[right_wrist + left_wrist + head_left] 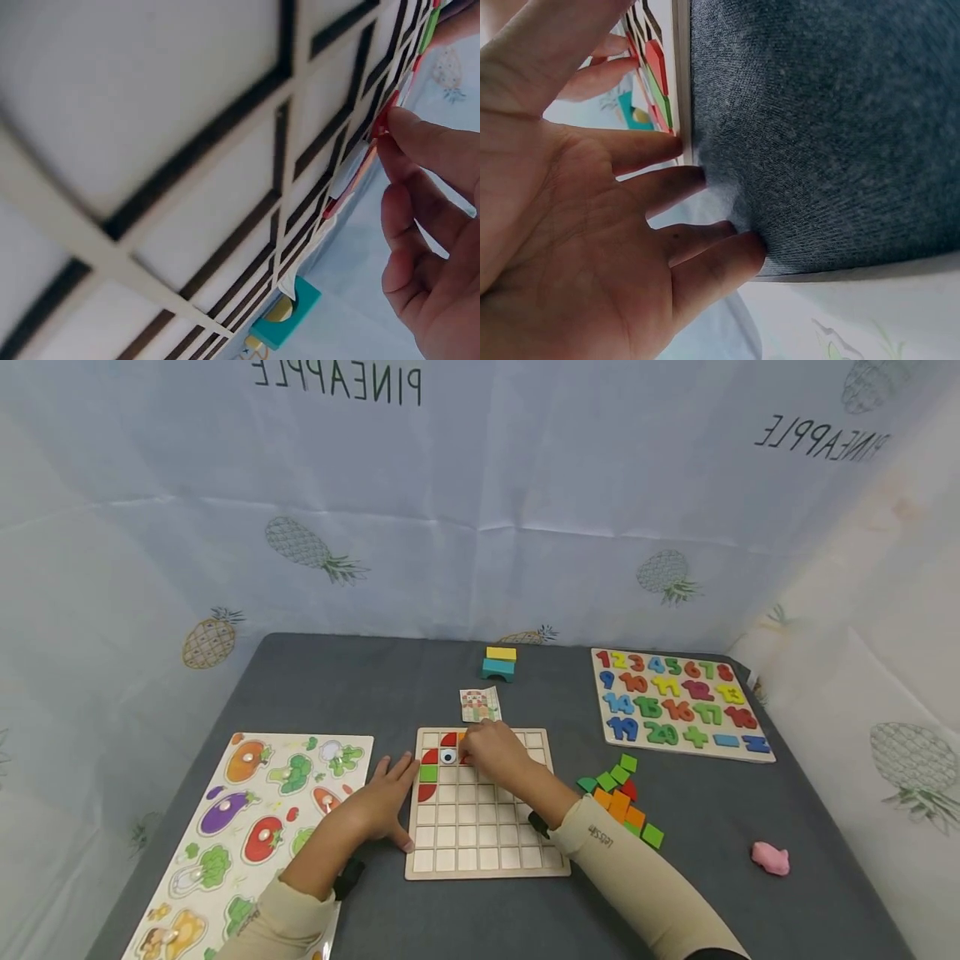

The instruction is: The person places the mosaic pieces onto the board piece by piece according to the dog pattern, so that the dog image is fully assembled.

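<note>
A wooden grid board [487, 835] lies on the dark cloth, with red and green tiles and a round eye tile [447, 756] in its upper left cells. My left hand [386, 802] is spread along the board's left edge, its fingertips down on the cloth and by the rim. Over the upper cells, my right hand [498, 756] pinches a small red tile [381, 122] between thumb and index finger, right at the grid. In the right wrist view its other fingers are curled, and the hand hides some cells in the head view.
Loose green, orange and red tiles [618, 802] lie right of the board. A picture card [480, 704] and yellow and teal blocks [498, 668] are behind it. A vegetable puzzle [255, 752] lies left, a number puzzle [686, 702] back right, a pink pig figure [770, 858] right.
</note>
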A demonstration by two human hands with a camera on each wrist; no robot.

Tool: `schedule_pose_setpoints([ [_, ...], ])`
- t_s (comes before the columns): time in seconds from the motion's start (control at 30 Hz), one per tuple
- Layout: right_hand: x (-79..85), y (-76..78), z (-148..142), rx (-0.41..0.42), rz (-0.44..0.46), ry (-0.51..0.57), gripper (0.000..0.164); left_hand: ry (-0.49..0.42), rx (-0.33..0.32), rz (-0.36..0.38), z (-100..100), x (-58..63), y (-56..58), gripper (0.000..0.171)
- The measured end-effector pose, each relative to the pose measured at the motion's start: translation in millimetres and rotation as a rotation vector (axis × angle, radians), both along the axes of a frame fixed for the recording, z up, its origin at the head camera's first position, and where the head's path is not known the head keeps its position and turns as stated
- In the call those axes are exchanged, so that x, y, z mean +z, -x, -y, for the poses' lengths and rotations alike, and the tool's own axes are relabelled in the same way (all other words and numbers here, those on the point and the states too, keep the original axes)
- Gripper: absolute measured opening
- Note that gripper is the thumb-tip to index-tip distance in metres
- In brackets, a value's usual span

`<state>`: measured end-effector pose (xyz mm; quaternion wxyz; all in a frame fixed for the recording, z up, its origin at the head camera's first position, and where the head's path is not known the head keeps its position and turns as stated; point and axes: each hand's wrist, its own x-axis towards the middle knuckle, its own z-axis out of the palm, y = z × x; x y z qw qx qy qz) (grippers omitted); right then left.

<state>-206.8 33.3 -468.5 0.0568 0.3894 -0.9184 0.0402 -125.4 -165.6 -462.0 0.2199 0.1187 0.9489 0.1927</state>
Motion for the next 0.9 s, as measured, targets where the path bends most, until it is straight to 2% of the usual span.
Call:
schedule_pose_setpoints([
  [0.2, 9.9, -11.8, -12.8, -0.025, 0.118, 0.034, 0.008, -0.017, 0.004, 0.005, 1.1, -4.3, -1.5, 0.121],
  [0.4, 24.1, -26.3, -61.9, -0.195, 0.247, 0.069, 0.011, -0.04, -0.022, -0.012, 5.0, -1.0, 2.3, 0.121],
  [0.57, 28.6, -37.9, -107.5, -0.312, 0.361, 0.055, 0.009, -0.038, -0.026, -0.022, 8.8, 3.7, 5.3, 0.121],
  [0.7, 25.7, -48.4, -133.5, -0.321, 0.409, 0.021, 0.011, -0.025, -0.031, -0.018, 9.7, 3.5, 5.5, 0.122],
  [0.9, 17.1, -61.0, -155.7, -0.289, 0.438, -0.002, 0.021, -0.049, -0.038, -0.01, 6.2, -1.8, 4.6, 0.121],
])
